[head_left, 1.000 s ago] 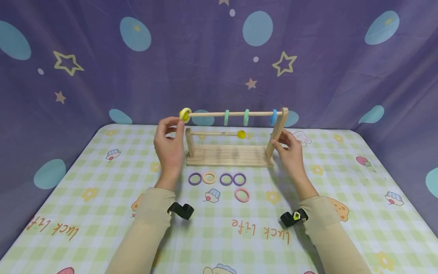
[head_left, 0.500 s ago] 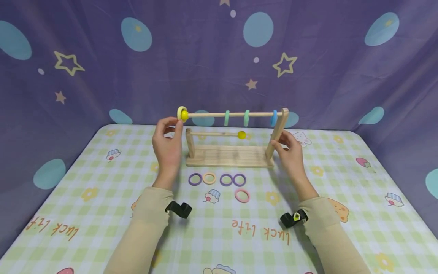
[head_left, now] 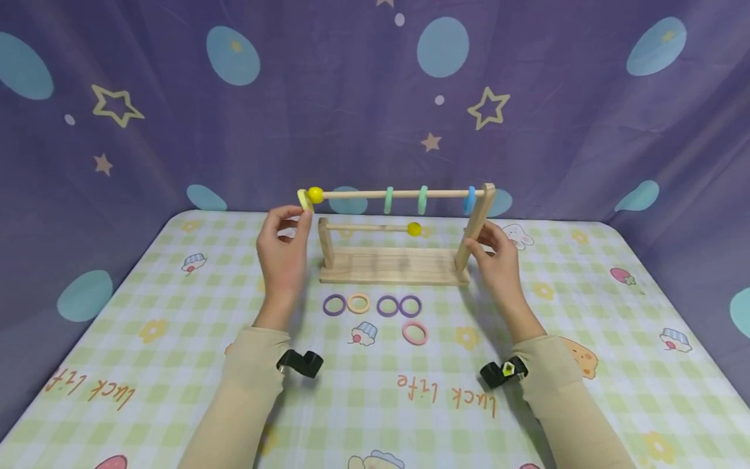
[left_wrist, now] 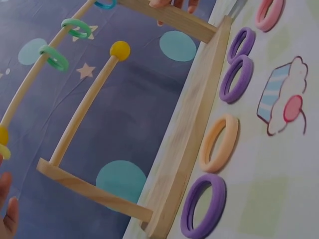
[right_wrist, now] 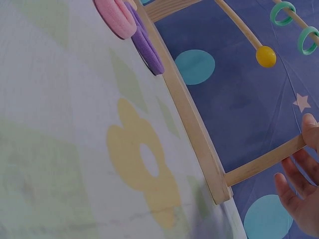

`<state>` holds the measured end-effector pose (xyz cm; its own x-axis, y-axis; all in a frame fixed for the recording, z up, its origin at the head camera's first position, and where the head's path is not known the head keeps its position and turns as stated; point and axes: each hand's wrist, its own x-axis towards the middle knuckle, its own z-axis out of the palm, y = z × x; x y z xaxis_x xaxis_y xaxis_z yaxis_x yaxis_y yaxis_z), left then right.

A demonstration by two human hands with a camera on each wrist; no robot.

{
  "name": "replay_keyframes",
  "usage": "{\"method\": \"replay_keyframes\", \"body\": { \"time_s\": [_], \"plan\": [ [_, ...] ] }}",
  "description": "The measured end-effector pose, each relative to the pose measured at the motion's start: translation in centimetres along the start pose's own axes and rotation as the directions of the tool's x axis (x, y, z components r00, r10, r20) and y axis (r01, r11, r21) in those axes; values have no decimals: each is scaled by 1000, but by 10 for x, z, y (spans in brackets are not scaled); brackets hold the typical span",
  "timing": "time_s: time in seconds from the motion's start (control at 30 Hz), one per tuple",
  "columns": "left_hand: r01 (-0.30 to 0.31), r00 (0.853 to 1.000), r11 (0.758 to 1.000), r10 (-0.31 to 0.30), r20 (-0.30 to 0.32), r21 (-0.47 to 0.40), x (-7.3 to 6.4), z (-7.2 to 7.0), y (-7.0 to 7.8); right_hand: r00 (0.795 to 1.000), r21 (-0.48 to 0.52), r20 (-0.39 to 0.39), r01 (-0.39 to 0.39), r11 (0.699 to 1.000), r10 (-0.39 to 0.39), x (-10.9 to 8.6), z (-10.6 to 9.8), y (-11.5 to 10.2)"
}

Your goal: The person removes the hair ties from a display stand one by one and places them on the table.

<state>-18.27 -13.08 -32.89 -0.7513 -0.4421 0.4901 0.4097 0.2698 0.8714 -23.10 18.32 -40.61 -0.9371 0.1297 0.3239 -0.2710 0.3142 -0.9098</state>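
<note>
Here, a yellow ring (head_left: 304, 200) is pinched beside the upper rod (head_left: 357, 195)

The left hand (head_left: 284, 251) pinches the ring with thumb and fingertips, just to the left of the yellow ball (head_left: 315, 195) that tips the rod. The right hand (head_left: 497, 257) has its grip on the tall post (head_left: 476, 226) of a wooden stand (head_left: 394, 266), the thumb on the near side. Along the upper rod hang two green rings (head_left: 388, 200), spaced apart, and a blue ring (head_left: 470, 200) close to the tall post. Below it, the lower rod (head_left: 369, 228) ends in a second yellow ball (head_left: 414, 229). On the tabletop (head_left: 527, 417), in front of the stand, a row runs from left to right: a purple ring (head_left: 325, 305), a light-orange ring (head_left: 359, 312) and two more purple rings (head_left: 378, 306). A pink ring (head_left: 415, 343) lies nearer the person.
</note>
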Motion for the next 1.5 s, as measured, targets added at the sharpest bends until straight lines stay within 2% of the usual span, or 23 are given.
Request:
{"method": "replay_keyframes", "body": {
  "time_s": [0.43,0.6,0.7,0.8,0.93,1.23,1.33,1.5],
  "plan": [
    [-34,991,996,23,129,83,-5,-4,4,1000,2,5,13,1000,-13,-1,0,-1],
    [-96,981,992,80,179,84,0,-4,-20,1000,1,2,12,1000,-12,-1,0,-1],
    [-146,967,987,126,219,74,2,-4,-34,1000,-2,0,7,1000,-7,-1,0,-1],
    [-186,947,981,163,276,57,2,-5,-38,1000,-1,0,6,1000,-6,0,0,0],
    [-204,919,978,174,355,48,2,-5,-39,1000,0,0,6,1000,-6,0,0,0],
    [-179,863,981,123,489,69,1,-6,-39,1000,-9,5,1,1000,-1,0,0,0],
    [-162,828,983,85,555,91,0,-6,-40,1000,-7,4,-1,1000,1,0,0,-1],
    [-153,743,980,26,669,131,-2,-5,-42,1000,-3,-1,-3,1000,3,0,0,-1]
  ]
}}
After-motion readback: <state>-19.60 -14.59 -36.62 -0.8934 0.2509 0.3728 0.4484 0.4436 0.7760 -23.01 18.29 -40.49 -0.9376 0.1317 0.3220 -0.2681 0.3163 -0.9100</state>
